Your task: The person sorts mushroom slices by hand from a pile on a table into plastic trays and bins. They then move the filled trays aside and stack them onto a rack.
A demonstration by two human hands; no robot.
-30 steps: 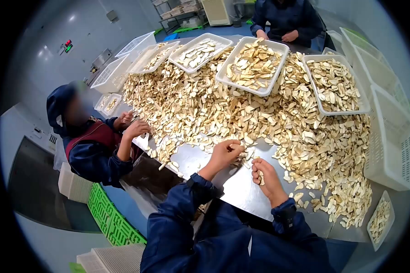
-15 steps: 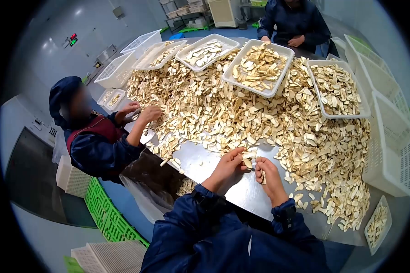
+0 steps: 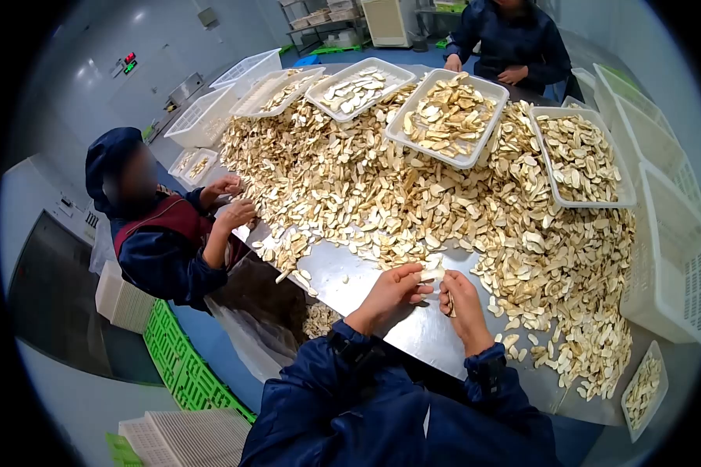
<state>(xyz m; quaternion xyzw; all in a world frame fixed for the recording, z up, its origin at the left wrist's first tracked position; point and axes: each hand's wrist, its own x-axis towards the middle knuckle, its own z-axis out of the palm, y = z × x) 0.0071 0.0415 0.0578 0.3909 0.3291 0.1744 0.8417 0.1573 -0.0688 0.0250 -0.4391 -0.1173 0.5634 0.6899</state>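
The left hand (image 3: 391, 289) pinched a pale slice (image 3: 431, 272) at its fingertips; the right hand (image 3: 461, 302), just beside it, was curled, though whether it gripped anything I could not tell; the slice hung between them, just above the smooth steel table (image 3: 343, 284); beyond lay the heap (image 3: 413, 194) of flat, oval, dry-looking beige slices, with white plastic trays (image 3: 444, 117) resting on it farther off. A hard pinch would probably snap the slice; dropped, it might skid off the steel.
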